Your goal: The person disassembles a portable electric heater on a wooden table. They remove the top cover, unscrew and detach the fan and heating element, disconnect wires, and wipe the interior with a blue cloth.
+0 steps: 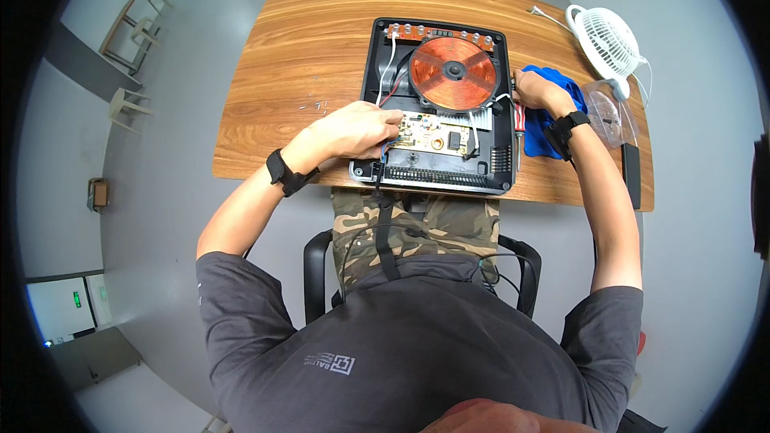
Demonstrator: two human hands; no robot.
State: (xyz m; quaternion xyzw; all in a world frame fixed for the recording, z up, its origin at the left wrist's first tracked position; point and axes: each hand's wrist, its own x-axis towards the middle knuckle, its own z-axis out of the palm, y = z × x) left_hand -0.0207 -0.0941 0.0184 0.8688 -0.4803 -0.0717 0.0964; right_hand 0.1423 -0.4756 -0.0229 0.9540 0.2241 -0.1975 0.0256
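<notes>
An opened induction cooker, its black housing (371, 72) turned toward me, lies on the wooden table. Inside it sit a round copper coil (454, 72), an orange button board (439, 31) along the far edge and a pale circuit board (437, 135) in the nearer half. My left hand (361, 130) is closed at the left edge of the circuit board, fingers gripping it. My right hand (542, 91) is curled beside the housing's right edge, over a blue cloth (548, 138); what its fingers hold is hidden. A red-handled screwdriver (520, 120) lies just nearer than that hand.
Small screws (311, 106) are scattered left of the cooker. To the right are a clear plastic container (607, 116), a white fan (607, 42) and a black oblong object (631, 176) near the table edge. Wires run loose between the coil and the boards.
</notes>
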